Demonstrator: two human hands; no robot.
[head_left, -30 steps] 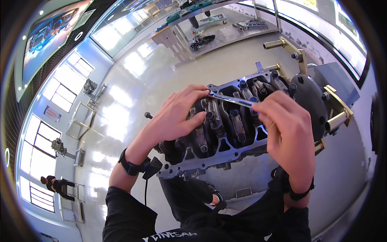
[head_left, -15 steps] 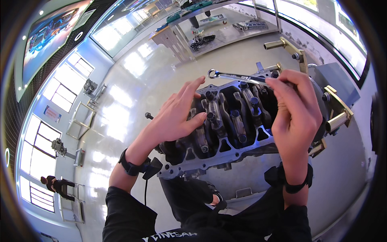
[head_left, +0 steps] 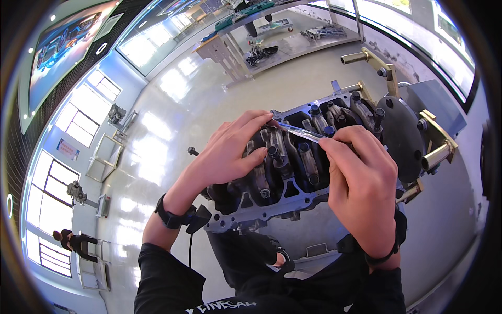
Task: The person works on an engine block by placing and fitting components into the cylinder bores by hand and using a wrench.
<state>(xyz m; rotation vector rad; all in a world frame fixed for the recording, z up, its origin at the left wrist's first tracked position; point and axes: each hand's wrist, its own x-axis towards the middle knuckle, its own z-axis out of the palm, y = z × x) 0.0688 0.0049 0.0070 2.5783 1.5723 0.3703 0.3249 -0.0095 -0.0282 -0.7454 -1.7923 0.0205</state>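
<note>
A belly-up engine block (head_left: 291, 198) fills the middle, with its bearing caps and dark bolts on top. My right hand (head_left: 364, 180) grips a slim, shiny ring wrench (head_left: 302, 132) by its near end, thumb and forefinger pinching it. The wrench slants across the block toward a cap bolt on the far side. Its far end lies at the fingertips of my left hand (head_left: 226, 149), which hide the ring and that bolt. Outstretched, with the thumb apart, my left hand hovers over the left part of the block.
Brass-coloured stand arms (head_left: 439, 152) and a round dark plate (head_left: 402, 138) hold the block's right end. Beyond the floor stands a metal workbench (head_left: 293, 57) with parts on its lower shelf. A person in black (head_left: 78, 242) is far off at the left.
My right hand has come down and left, lowering the wrench from the air onto the block. My left fingertips have dipped slightly to meet its far end.
</note>
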